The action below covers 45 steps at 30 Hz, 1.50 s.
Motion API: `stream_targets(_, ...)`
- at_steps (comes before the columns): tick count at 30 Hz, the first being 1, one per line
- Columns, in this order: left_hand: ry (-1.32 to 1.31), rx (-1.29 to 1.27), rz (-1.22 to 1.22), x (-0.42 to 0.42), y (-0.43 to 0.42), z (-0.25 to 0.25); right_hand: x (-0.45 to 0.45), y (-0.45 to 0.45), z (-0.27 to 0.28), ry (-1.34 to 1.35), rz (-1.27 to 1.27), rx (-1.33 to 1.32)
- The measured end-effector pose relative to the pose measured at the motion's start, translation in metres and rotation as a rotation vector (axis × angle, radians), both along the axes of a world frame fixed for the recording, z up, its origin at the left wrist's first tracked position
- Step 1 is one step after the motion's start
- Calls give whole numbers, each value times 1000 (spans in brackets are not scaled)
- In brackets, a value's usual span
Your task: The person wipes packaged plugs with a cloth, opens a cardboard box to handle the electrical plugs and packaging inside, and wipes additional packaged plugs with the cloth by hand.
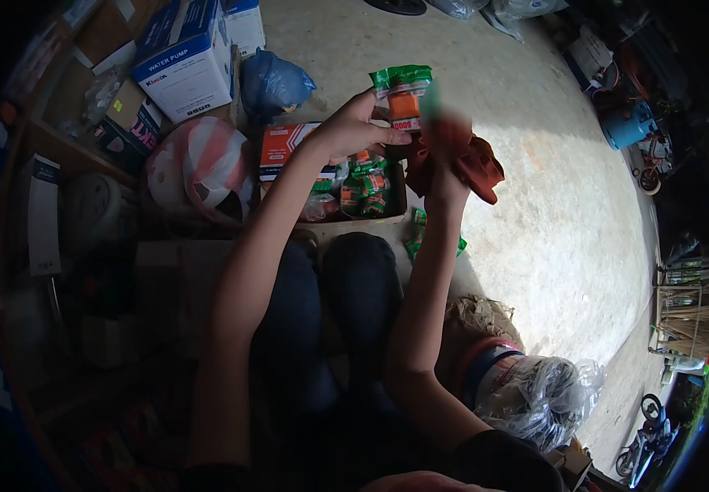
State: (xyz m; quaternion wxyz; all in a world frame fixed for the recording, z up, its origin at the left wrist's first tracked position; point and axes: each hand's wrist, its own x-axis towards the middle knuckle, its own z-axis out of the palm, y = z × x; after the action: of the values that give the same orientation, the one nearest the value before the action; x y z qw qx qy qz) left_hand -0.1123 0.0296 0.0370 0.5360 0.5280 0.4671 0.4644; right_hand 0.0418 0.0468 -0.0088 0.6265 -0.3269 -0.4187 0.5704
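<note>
My left hand is closed on the left edge of a small green and orange packet with a printed white band, held up above an open carton. A dark red cloth is bunched in my right hand, just right of the packet. The cloth and a blurred patch hide most of that hand's fingers. Below my hands, the carton holds several similar green and orange packets. Another green packet lies on the floor to its right, partly behind my right forearm.
An orange and white box stands at the carton's left. Farther left are a striped plastic bag, a blue bag and a water pump box. Clear plastic wrap lies near my right elbow. A blue gas cylinder stands at far right.
</note>
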Motion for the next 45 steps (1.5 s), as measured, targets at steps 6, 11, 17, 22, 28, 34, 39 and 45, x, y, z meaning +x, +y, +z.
stream_targets(6, -63, 239, 51, -1, 4, -10, 22, 6, -11, 730, 351, 96)
stream_targets(11, 375, 415, 25, 11, 0, -10, 0, 0, 4, 239, 69, 15)
stream_targets(17, 420, 286, -181, 8, 0, -16, -1, 17, -24, 284, 59, -26)
stream_targets(22, 422, 248, -246, 8, 4, -15, 11, 13, -10, 909, 293, -325)
stream_targets(28, -77, 45, -187, -8, 9, -25, 36, 45, -45, 1199, 812, -87)
stream_targets(34, -66, -243, -75, 24, -8, -2, -11, 7, -14, 367, 511, -241)
stream_targets(39, -259, -500, -278, 9, 8, -33, 0, 24, -41, 542, 515, -275)
stream_targets(45, 897, -176, -11, -13, 19, -110, 44, 79, -153, 592, -166, -452)
